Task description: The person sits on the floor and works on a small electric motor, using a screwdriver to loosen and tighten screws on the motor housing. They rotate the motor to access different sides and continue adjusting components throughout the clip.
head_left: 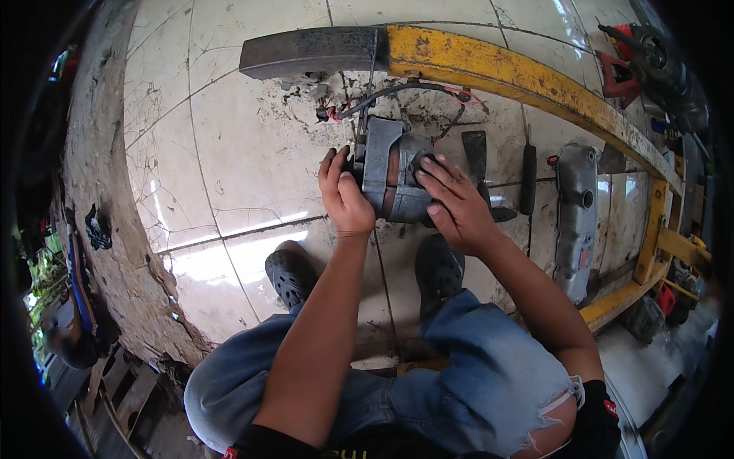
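L hand [348,195] & R hand [459,203] grasp grey motor [380,172] btwn them, L at its 9 o'clock, R at 3; motor approx 1 o'clock from view ctr. Around it: wires [405,86] at 12, yellow beam [497,69] 12 to 3, metal cover [576,226] approx 3.

Metal unit [379,162]: grey, reddish-brown band [393,167] mid-body. Beam [489,70]: yellow, dark-speckled, end grey-black. Tiled floor [172,115]: cream, dark grid; brown-grey mottled strip [99,168] along left edge.
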A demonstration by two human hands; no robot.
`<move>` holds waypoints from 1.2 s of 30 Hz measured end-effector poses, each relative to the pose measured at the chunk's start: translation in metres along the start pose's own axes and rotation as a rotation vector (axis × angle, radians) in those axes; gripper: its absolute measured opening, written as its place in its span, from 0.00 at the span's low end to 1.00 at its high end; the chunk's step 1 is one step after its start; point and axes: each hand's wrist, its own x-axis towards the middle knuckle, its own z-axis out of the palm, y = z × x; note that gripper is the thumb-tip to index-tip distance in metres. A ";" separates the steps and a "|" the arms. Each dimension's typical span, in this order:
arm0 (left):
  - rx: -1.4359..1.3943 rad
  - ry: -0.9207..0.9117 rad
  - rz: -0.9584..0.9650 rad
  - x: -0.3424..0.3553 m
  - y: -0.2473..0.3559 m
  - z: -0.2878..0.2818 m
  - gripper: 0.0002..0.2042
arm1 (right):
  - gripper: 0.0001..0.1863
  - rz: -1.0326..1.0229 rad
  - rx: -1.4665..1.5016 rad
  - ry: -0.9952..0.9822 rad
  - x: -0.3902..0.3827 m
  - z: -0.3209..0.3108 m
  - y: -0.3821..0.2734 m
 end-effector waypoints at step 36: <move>-0.242 -0.019 -0.807 0.027 -0.014 -0.019 0.19 | 0.14 0.349 0.568 0.328 0.070 0.042 0.010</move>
